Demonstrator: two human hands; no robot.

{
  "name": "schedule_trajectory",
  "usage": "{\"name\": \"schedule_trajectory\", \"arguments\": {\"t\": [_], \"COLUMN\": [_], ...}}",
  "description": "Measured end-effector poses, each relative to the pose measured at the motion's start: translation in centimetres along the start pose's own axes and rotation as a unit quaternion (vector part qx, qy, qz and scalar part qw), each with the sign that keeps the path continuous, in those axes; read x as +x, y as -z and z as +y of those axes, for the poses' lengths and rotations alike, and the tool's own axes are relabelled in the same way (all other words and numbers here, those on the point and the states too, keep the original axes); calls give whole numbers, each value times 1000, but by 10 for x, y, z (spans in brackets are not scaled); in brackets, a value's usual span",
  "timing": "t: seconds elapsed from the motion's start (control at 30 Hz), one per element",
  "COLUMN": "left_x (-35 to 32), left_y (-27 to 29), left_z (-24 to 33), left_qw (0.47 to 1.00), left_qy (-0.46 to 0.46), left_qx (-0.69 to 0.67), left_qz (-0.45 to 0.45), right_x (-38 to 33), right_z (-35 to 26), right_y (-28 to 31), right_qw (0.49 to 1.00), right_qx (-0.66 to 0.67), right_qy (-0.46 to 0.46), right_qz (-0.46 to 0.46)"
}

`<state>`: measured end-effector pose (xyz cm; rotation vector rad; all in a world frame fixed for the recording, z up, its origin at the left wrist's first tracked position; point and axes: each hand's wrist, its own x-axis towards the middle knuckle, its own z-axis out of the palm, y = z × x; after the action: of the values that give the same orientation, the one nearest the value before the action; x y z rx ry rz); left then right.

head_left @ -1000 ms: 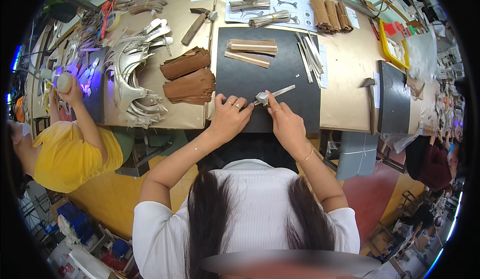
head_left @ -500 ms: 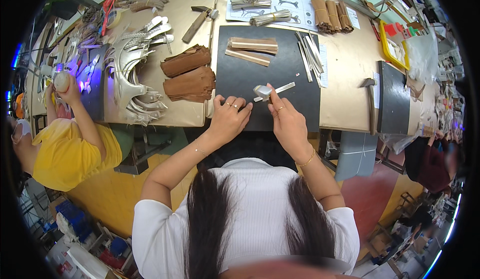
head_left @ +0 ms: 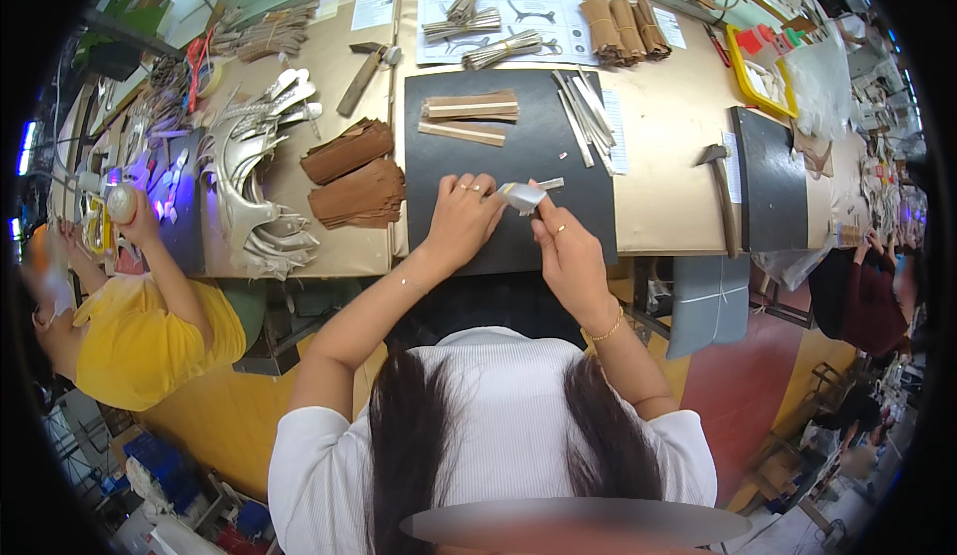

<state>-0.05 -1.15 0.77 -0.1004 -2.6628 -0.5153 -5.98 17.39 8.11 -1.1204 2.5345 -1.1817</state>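
Note:
My right hand (head_left: 570, 246) is closed on a small silver-grey tool (head_left: 522, 196) with a broad, flattened end; its exact kind does not show. The tool lies over a narrow white strip (head_left: 550, 184) on the black mat (head_left: 469, 171), covering part of it. With bent fingers held close together, my left hand (head_left: 461, 221) touches down at the strip's left end, which the fingers and tool hide. Beyond my hands, brown strips with a pale centre band (head_left: 471, 107) lie stacked, with a single similar strip (head_left: 462, 134) just below.
Loose white strips (head_left: 586, 117) lie at the mat's right. Brown leather piles (head_left: 354, 193) and silvery cut straps (head_left: 244, 176) fill the left. One hammer (head_left: 367, 79) lies far left, another (head_left: 722, 201) right. A person in yellow (head_left: 164, 331) works at my left.
My left hand has moved right to the strip's end, its fingers drawing together. The silver-grey tool has tilted and lies over more of the strip. The whole view has shifted slightly.

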Motion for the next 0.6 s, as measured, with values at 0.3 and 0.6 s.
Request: {"name": "schedule_trajectory", "arguments": {"t": [0.3,0.6], "left_x": [116,125], "left_y": [-51,-39], "left_z": [-31,-33], "left_qw": [967,989], "left_qy": [-224,-125], "left_qx": [116,78], "left_qz": [-29,-9], "right_x": [-30,-30], "right_z": [13,48], "right_y": [18,11], "right_qw": [995,992], "right_qx": [58,-96], "right_qy": [-72,-47], "right_qz": [21,61]}}
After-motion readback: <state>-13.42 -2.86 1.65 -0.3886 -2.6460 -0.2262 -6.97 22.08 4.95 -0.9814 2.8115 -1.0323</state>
